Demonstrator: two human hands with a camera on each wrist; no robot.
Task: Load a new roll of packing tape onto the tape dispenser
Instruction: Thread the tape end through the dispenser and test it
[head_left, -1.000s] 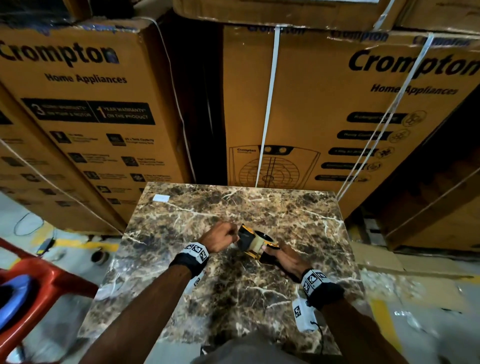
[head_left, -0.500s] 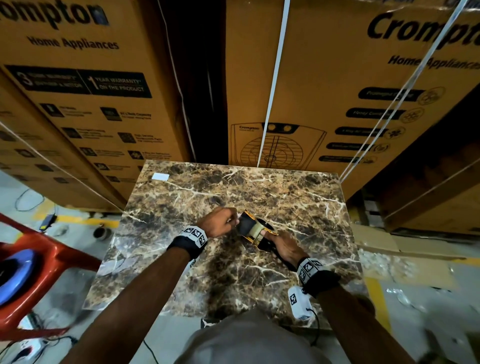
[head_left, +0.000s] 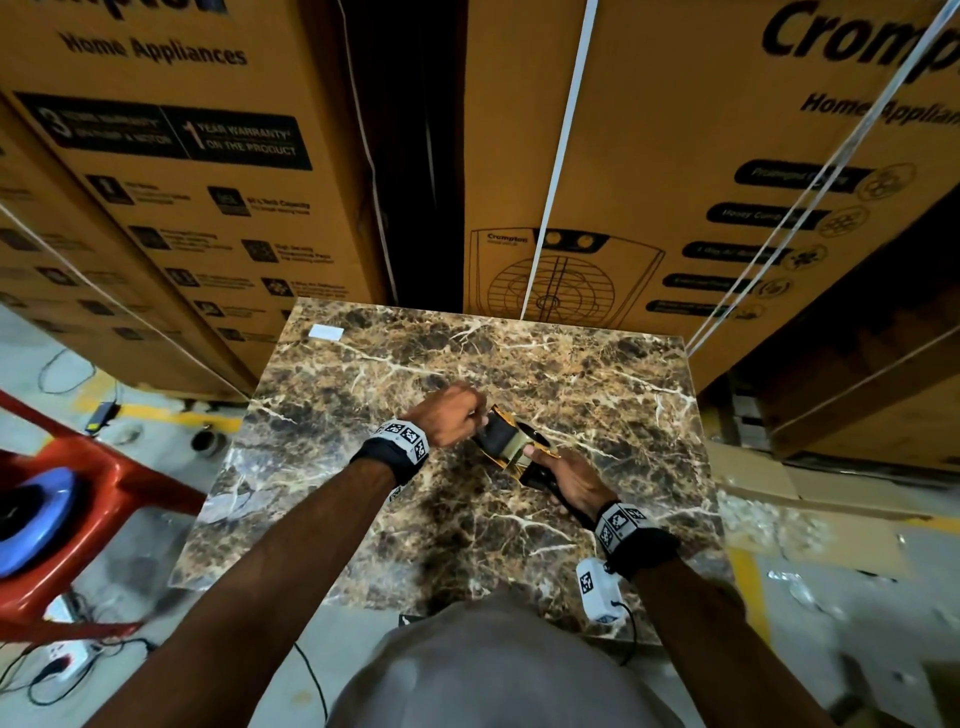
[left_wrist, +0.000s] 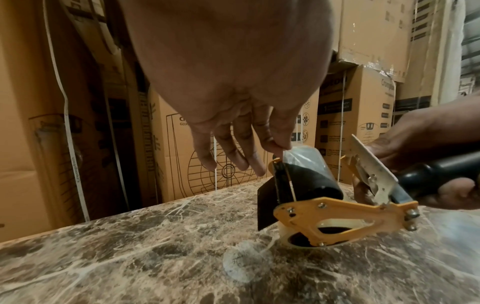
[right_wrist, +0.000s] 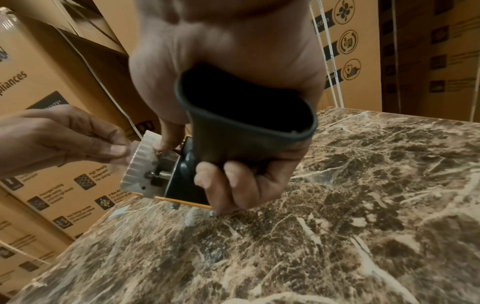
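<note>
left wrist view: left hand (left_wrist: 233, 115) fingers (left_wrist: 281, 144) pinch the clear tape end (left_wrist: 298, 156) over the dispenser (left_wrist: 337, 209) roller, above the counter (left_wrist: 130, 257); right hand (right_wrist: 241, 174) clenches the dispenser's handle. pull the film taut and centred toward the blade, avoiding wrinkles.

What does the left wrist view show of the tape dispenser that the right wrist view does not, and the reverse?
Only the left wrist view shows the yellow frame side-on, the black roller with clear tape over it, and the tape roll under the frame against the marble table. Only the right wrist view shows the open end of the black handle and the toothed blade. Both show the left hand pinching the tape end and the right hand gripping the handle.
</note>
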